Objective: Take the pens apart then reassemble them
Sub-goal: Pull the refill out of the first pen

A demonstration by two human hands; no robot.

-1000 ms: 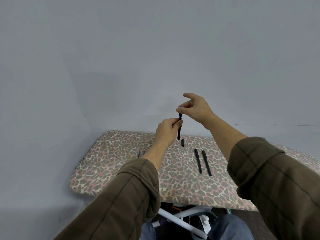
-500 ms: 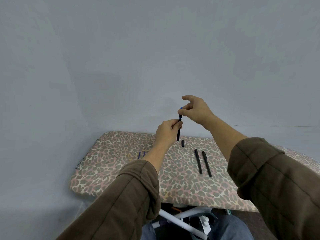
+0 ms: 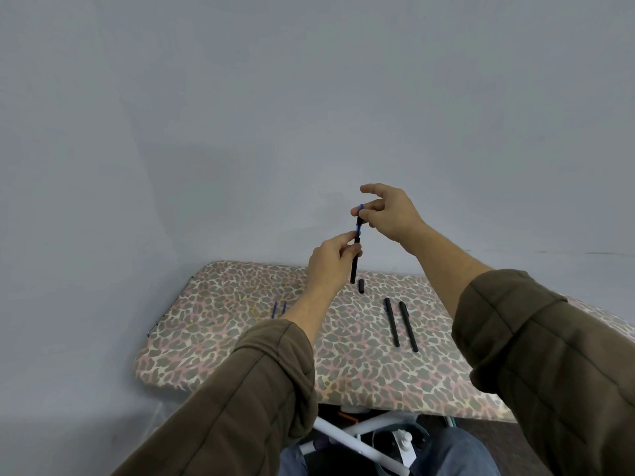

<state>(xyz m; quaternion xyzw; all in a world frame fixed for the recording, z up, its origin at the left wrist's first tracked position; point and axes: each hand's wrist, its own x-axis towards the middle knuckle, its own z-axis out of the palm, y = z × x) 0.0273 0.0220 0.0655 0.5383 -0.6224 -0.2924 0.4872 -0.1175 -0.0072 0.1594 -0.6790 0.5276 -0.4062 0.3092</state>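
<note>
Backdrop: grey wall (image 3: 309, 97) behind a leopard-print board (image 3: 233, 348), which lay below both sets of fingers.
Left hand (image 3: 330, 266): fingers curled round the black barrel (image 3: 354, 266), gripping its upper part; the rest hung below the fingertips.
Right hand (image 3: 391, 216): thumb and a finger pinched the blue-tipped upper piece (image 3: 359, 219), directly above the left fingers.
Axis: pen stood near upright, so any pull or push would likely run along it, up from the left grip.
Joint: blue ring (image 3: 357, 231) showed between the two grips.
Beneath the fingers: short black cap (image 3: 360, 285); two black pens (image 3: 392, 322) lay right of it; two blue refills (image 3: 275, 309) left of the left wrist.
</note>
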